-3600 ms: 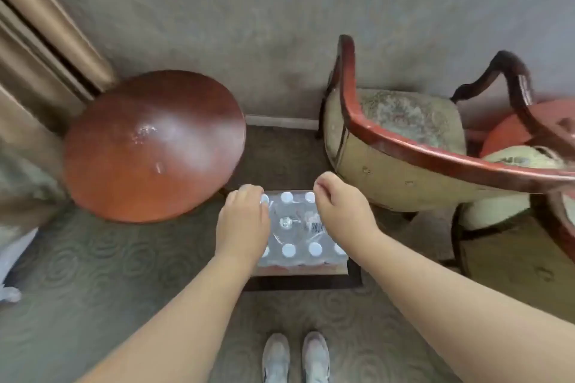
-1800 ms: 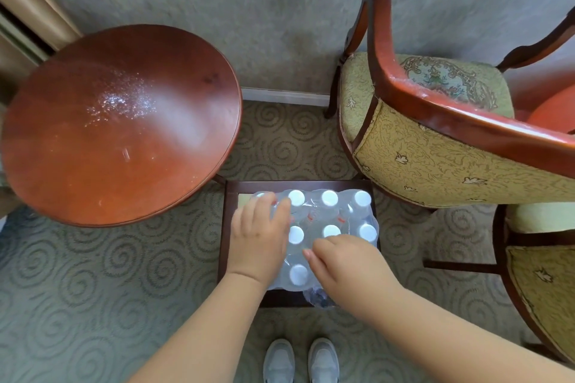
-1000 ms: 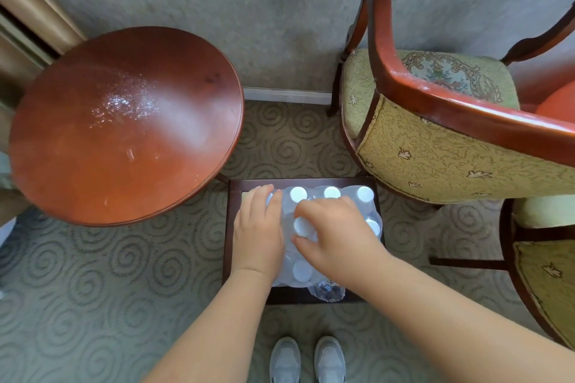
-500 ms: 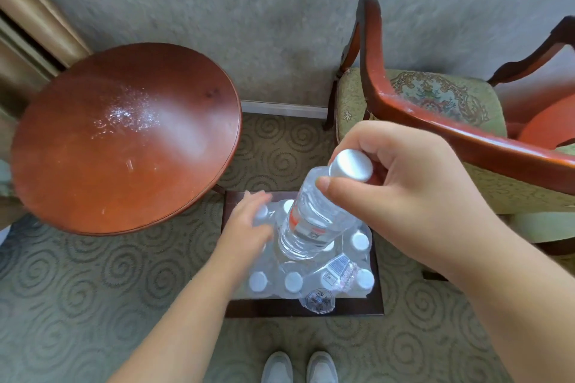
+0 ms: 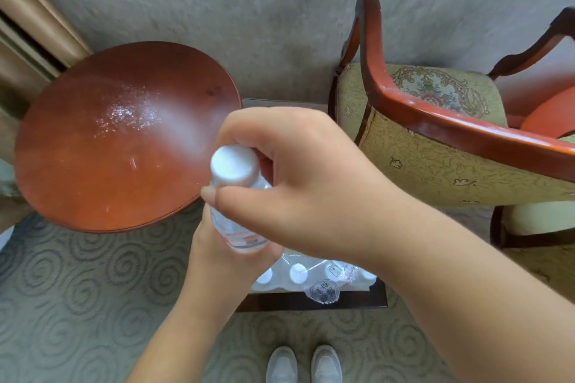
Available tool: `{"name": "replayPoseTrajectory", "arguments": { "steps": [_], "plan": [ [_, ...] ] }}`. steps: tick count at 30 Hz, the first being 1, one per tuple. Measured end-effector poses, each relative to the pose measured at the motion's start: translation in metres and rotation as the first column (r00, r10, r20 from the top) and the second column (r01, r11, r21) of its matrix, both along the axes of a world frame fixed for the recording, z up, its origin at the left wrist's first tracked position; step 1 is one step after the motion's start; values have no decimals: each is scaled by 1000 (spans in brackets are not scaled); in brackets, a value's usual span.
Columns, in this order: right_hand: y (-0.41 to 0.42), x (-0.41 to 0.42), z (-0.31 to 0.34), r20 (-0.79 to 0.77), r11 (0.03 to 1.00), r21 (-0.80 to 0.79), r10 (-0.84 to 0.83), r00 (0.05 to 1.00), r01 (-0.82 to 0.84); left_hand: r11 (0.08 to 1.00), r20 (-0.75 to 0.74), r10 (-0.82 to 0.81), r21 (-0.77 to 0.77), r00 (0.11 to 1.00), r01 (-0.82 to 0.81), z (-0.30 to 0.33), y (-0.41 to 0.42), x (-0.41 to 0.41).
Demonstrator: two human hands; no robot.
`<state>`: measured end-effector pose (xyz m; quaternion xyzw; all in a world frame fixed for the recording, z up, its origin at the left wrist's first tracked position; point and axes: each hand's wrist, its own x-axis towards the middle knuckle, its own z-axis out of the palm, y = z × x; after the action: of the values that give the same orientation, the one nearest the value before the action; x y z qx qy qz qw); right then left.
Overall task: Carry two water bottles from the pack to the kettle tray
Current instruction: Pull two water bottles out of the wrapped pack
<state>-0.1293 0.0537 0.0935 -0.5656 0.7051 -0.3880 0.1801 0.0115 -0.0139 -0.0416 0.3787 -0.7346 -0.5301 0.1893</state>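
My right hand (image 5: 311, 183) pinches the neck of a clear water bottle (image 5: 239, 218) with a white cap, held upright in the air above the pack. My left hand (image 5: 214, 255) is under it, with fingers curled around the bottle's lower part. The shrink-wrapped pack of bottles (image 5: 311, 274) stands below on a dark wooden stand (image 5: 311, 301) on the floor, mostly hidden by my hands; its torn wrap shows a few white caps. No kettle tray is in view.
A round red-brown table (image 5: 118, 140) stands at the left, close to the bottle. An upholstered armchair (image 5: 435, 165) with a red wooden frame is at the right. Patterned carpet, a wall behind, and my shoes (image 5: 305, 364) at the bottom.
My right hand pulled one bottle out of the pack and lifted it up and left. My left hand left the pack and rose to the bottle's lower part.
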Motion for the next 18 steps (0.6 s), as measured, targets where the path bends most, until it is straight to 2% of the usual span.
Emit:
{"name": "replayPoseTrajectory", "arguments": {
  "steps": [2,3,4,5,6,7,8,9,10,13,15,18],
  "plan": [
    [4,-2,-20,210,995,-38,-85,974,95,999,6,38,15,999,-38,-5,2,-2],
    [8,-5,-34,321,982,-10,-178,930,191,996,12,77,36,997,-77,-8,2,-2],
    [15,-8,-54,349,953,65,-298,888,294,991,20,122,52,992,-123,-11,2,-1],
    [23,-12,-76,273,912,181,-407,872,369,986,27,153,57,988,-154,-15,2,0],
    [33,-16,-100,90,852,340,-450,888,397,984,38,166,62,985,-168,-18,3,0],
    [43,-19,-123,-135,758,521,-381,915,393,982,49,169,74,984,-172,-20,4,0],
    [51,-18,-143,-304,633,673,-235,923,383,980,56,171,94,984,-176,-23,4,-1],
    [58,-16,-161,-389,527,762,-92,917,376,976,60,176,118,983,-182,-26,5,-1],
    [63,-13,-177,-427,482,793,1,904,373,973,67,180,134,981,-188,-28,6,-2],
    [64,-4,-206,-520,506,751,56,852,425,972,77,168,151,983,-178,-33,8,-4],
    [60,-2,-213,-551,524,715,17,834,462,971,77,167,157,983,-178,-36,10,-5],
    [64,-1,-213,-519,584,660,-101,849,473,971,85,167,160,982,-179,-37,11,-7]
  ]
}}
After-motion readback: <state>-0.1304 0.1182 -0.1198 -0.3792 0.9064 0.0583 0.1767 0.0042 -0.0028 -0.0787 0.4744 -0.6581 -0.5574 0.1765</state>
